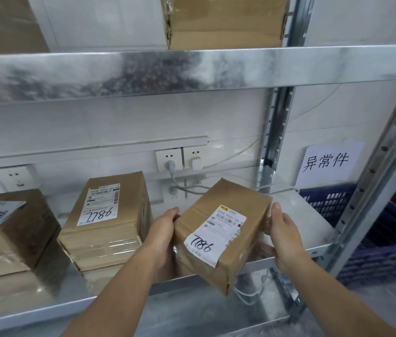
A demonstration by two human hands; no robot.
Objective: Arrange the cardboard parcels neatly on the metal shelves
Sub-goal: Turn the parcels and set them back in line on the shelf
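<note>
Galvanised metal shelf [301, 215] fronts a white wall; two labelled brown cardboard parcels [109, 227] sit at left. My left hand [163, 229] and right hand [284, 237] grip a third brown cardboard parcel [204, 205] by its sides, over the shelf's front edge, tilted, long axis pointing wallward.

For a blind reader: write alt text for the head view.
The left hand and right hand hold a labelled cardboard parcel, tilted, partly over the metal shelf. Another parcel and a third parcel lie on the shelf to its left.
</note>
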